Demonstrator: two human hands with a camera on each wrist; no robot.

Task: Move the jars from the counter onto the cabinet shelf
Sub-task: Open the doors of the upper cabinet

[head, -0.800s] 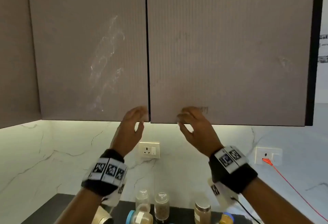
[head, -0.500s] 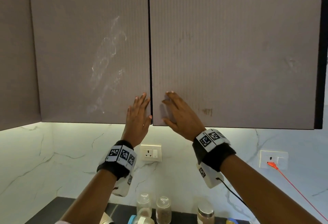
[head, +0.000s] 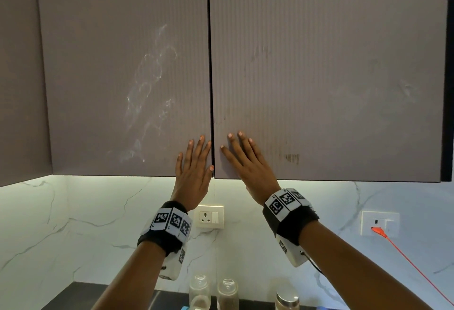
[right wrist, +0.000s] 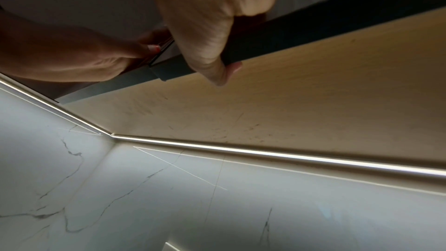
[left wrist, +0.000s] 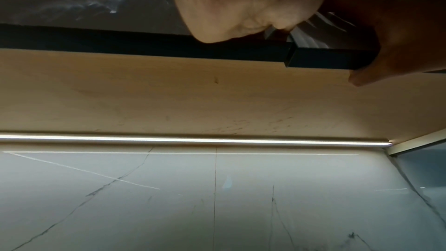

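Two grey cabinet doors, the left door [head: 122,76] and the right door [head: 331,76], fill the head view, with only a thin seam between them. My left hand [head: 194,162] lies flat on the left door's lower inner corner, fingers straight. My right hand [head: 242,159] lies flat on the right door's lower inner corner. In the right wrist view its thumb [right wrist: 217,72] reaches over the door's dark bottom edge. Three jars stand on the dark counter [head: 81,297] below: a clear jar [head: 199,290], a jar of brown grains [head: 227,293] and a metal-lidded jar [head: 287,300]. The shelf is hidden.
A marble backsplash [head: 73,211] runs under the cabinet, lit by a light strip [left wrist: 193,139]. It carries a cream socket [head: 208,216] and a white socket [head: 379,223] with an orange cable [head: 417,268] running down to the right. Another cabinet [head: 17,76] stands at the left.
Both hands rose from the doors' bottom edge, where the fingers were curled, and now lie flat with straight fingers on the door fronts beside the seam.
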